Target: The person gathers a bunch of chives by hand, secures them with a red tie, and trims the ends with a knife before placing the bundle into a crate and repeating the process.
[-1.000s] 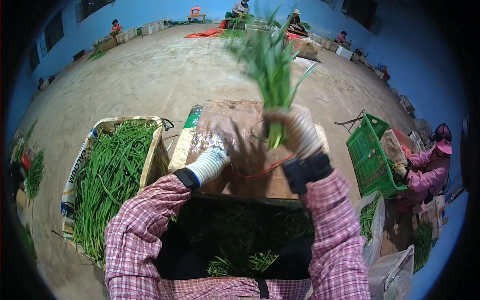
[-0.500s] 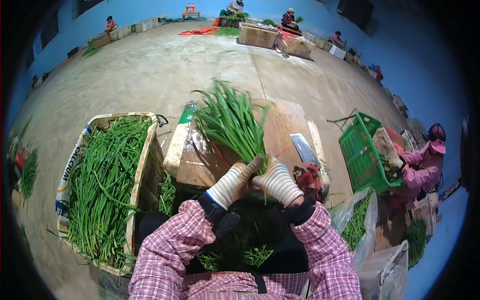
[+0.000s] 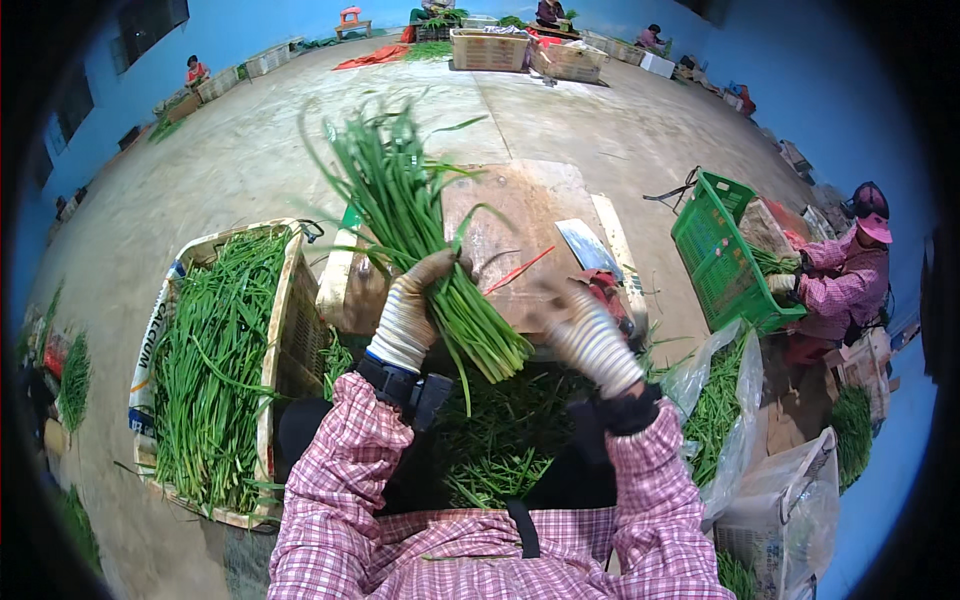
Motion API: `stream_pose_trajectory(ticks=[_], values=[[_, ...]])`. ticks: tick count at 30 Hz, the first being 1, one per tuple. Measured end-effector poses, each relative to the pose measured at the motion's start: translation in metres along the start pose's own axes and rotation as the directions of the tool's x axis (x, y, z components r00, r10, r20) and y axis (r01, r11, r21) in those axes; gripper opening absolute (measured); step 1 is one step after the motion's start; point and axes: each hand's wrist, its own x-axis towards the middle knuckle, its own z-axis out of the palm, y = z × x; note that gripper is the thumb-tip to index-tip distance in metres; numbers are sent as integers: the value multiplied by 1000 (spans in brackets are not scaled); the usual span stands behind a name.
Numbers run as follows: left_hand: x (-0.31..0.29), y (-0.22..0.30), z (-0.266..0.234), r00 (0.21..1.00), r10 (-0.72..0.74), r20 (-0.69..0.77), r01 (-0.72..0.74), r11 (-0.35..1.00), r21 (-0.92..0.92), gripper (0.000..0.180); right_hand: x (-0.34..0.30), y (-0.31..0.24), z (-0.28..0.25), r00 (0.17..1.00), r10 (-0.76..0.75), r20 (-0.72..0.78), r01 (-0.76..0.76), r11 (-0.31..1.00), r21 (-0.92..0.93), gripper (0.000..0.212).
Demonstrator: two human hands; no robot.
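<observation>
My gloved left hand [image 3: 412, 310] is closed round the middle of a bunch of garlic chives [image 3: 400, 200], held over the near left part of a wooden board [image 3: 500, 215]. The leaves fan out to the far left and the pale cut stems point toward my lap at the right. My gloved right hand [image 3: 592, 335] is apart from the bunch, over the board's near right corner; motion smears its fingers. Between the hands a thin red strip [image 3: 520, 270] lies on the board. A flat shiny metal blade [image 3: 588, 247] rests at the board's right, beside a dark red cloth [image 3: 605, 288].
A crate [image 3: 285, 340] heaped with loose chives stands at my left. Cut green bits [image 3: 500, 475] lie in my lap. To the right are a plastic bag of greens [image 3: 722, 420], a green basket [image 3: 712, 255] and a co-worker [image 3: 850, 270]. More people and crates [image 3: 490, 50] are far off.
My right hand has let go of the bunch and moved right. My left hand has moved left and up, turning the bunch so its stems point lower right. The whole view has shifted slightly.
</observation>
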Motion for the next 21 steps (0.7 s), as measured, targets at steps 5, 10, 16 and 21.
stream_pose_trajectory(ticks=[5, 10, 16, 21], values=[[-4, -3, 7, 994, 75, 80, -72, 997, -40, 26, 31, 93, -67, 894, -200, -400, -289, 426, -858, 41], [2, -7, 2, 993, 116, 14, -115, 993, -19, 25, 47, 141, -95, 877, -30, -479, -77, 976, -203, 28], [39, -27, 8, 936, 233, -263, -205, 970, 131, 24, 41, 132, -108, 728, -343, -594, 93, 907, -411, 28], [51, -39, 15, 937, 211, -277, -159, 967, 199, 23, 18, 67, -83, 937, -210, -280, 88, 916, -392, 50]])
